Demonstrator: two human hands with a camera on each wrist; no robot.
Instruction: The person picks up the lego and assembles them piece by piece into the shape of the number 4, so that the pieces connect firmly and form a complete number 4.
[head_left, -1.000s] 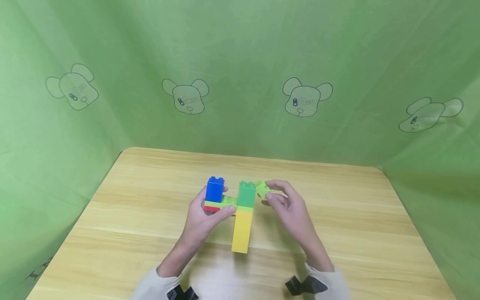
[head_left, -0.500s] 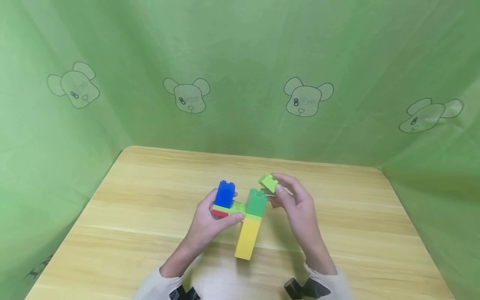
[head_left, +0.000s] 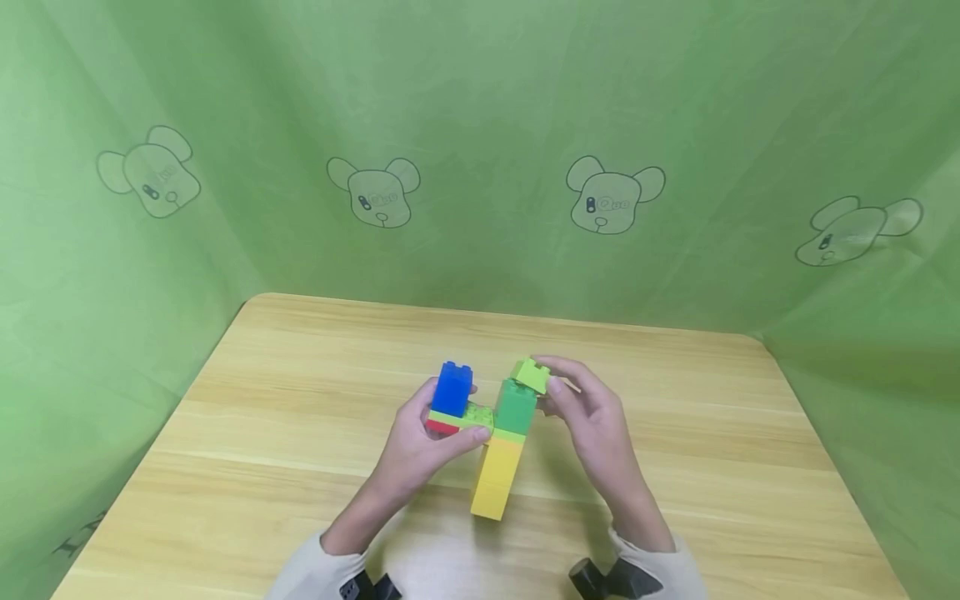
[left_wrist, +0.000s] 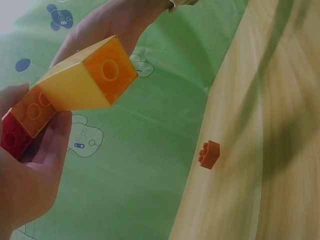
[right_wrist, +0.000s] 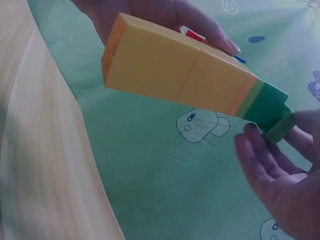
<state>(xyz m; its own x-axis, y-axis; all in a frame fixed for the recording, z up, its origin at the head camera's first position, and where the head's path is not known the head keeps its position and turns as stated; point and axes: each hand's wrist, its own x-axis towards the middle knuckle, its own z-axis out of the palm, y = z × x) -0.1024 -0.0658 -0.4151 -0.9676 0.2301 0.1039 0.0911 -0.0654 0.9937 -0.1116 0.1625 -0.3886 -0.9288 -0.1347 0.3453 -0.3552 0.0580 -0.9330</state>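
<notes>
My left hand [head_left: 420,437] grips a toy brick build by its left part, thumb along the near side. That part has a blue brick [head_left: 453,388] on a lime plate [head_left: 478,414], with a red brick [left_wrist: 16,136] beneath. At the right, a yellow column [head_left: 497,479] carries a dark green brick [head_left: 516,407]. My right hand [head_left: 596,417] pinches a small lime brick [head_left: 532,375] between thumb and fingers. It sits tilted at the top of the dark green brick, overlapping its studs in the head view.
An orange brick [left_wrist: 209,154] lies on the wooden table [head_left: 300,358]; in the head view the right hand mostly hides it. Green cloth [head_left: 487,83] with bear-head drawings hangs around the table's back and sides.
The left hand has shifted the build slightly right and tilted it. The right hand has turned the lime brick and brought it from beside the dark green brick up and over its top.
</notes>
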